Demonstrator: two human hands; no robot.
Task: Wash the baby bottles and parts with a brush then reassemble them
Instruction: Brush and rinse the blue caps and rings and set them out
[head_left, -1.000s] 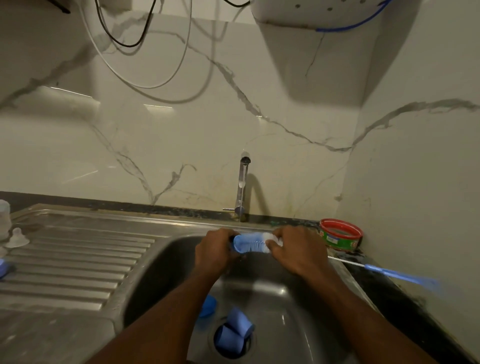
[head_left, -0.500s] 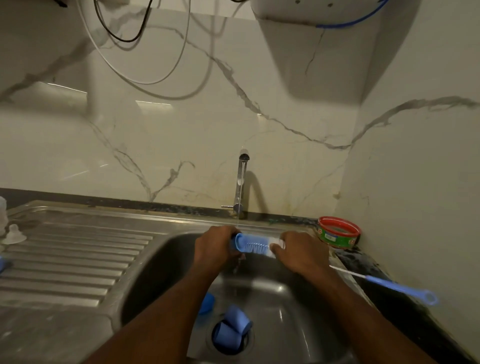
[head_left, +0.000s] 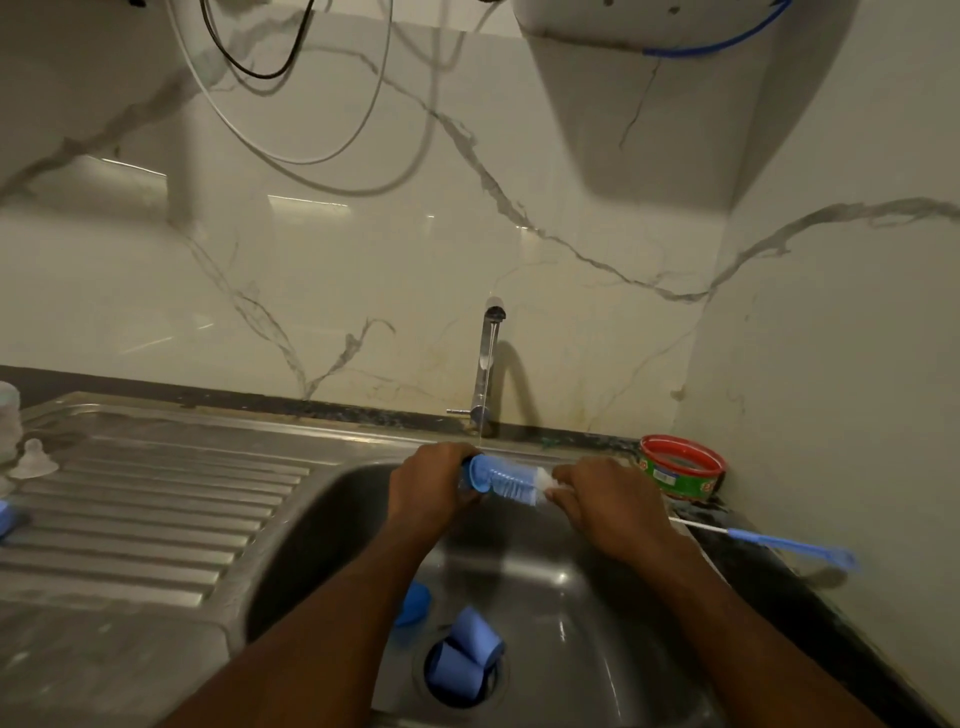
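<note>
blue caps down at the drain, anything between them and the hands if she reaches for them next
Nothing visible blocks them. The two blue caps lie uncovered at the drain, below both hands. But the left hand grips the brush and the right hand holds its bristle end, so neither is free.

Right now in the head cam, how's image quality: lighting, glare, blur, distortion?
Head view: dim, warm light, with the sink basin dark; glare streaks on the marble backsplash; the tap throws a soft shadow to its right; the slim blue brush on the counter is smeared by motion blur; wide-angle bending curves the counter edge; both forearms are underexposed.
</note>
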